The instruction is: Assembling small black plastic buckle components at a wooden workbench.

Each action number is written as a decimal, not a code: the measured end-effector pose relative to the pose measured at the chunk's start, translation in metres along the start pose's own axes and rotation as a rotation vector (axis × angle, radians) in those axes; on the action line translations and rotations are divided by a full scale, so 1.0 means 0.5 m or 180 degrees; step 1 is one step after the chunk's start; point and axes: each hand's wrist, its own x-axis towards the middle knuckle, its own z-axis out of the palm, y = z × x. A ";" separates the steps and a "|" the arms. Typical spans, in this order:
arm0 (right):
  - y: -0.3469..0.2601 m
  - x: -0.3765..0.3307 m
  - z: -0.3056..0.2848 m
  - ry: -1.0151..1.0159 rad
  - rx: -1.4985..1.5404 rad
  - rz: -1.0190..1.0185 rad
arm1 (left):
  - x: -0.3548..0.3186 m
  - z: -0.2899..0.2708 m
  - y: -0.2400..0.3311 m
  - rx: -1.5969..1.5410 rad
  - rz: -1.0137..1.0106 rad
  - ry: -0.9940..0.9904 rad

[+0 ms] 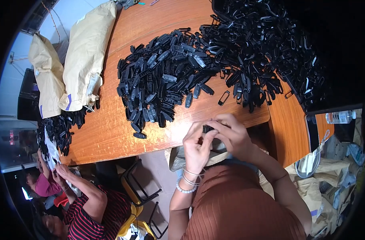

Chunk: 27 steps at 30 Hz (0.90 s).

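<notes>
My left hand [196, 146] and my right hand [230, 134] meet just below the near edge of the wooden table [110, 132]. Together they pinch a small black plastic part [207, 129] between fingers and thumbs. A white bead bracelet and thin bangles circle my left wrist. Right in front of my hands lies a big pile of black plastic clips [162, 80]. To its right spreads a heap of thin black frames [262, 52]. One loose frame [223, 97] lies between pile and hands.
Two tan paper sacks [84, 56] lie at the table's left end, beside a smaller heap of black parts [60, 126]. Two other people sit at lower left, one in a striped shirt [92, 214]. A water bottle [340, 117] and crumpled bags are on the right.
</notes>
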 end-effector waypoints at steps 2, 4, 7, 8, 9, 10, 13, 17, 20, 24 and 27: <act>-0.001 0.001 -0.010 -0.0023 0.0372 0.0353 | 0.000 -0.018 0.000 -0.0746 -0.0340 -0.0098; 0.004 -0.013 0.006 0.0252 0.2239 0.1359 | -0.004 -0.031 -0.010 -0.1256 -0.0510 -0.0255; 0.020 -0.033 -0.003 0.0076 0.2578 0.1510 | -0.001 -0.029 -0.020 -0.1559 -0.0510 -0.0397; 0.024 -0.035 -0.002 0.0067 0.2589 0.1526 | -0.002 -0.030 -0.027 -0.1690 -0.0545 -0.0433; 0.029 -0.036 0.001 0.0044 0.2507 0.1410 | -0.006 -0.033 -0.036 -0.1688 -0.0561 -0.0418; 0.034 -0.036 0.001 0.0032 0.2415 0.1299 | -0.008 -0.036 -0.048 -0.2022 -0.0722 -0.0527; 0.054 -0.029 -0.012 -0.0402 0.2603 0.1741 | -0.015 -0.046 -0.066 -0.2309 -0.0941 -0.0621; 0.110 -0.051 -0.008 -0.0056 0.1752 0.1699 | -0.031 -0.038 -0.107 0.0577 0.0319 -0.0614; 0.137 -0.046 -0.024 0.0287 0.0550 0.1423 | -0.034 -0.028 -0.112 0.1121 0.0242 -0.0629; 0.170 0.000 -0.023 0.0368 -0.1107 0.0266 | 0.066 -0.004 -0.092 0.1441 0.1136 -0.0047; 0.180 0.028 -0.015 0.0017 -0.2327 -0.0027 | 0.165 0.029 -0.065 0.2602 0.1333 -0.0288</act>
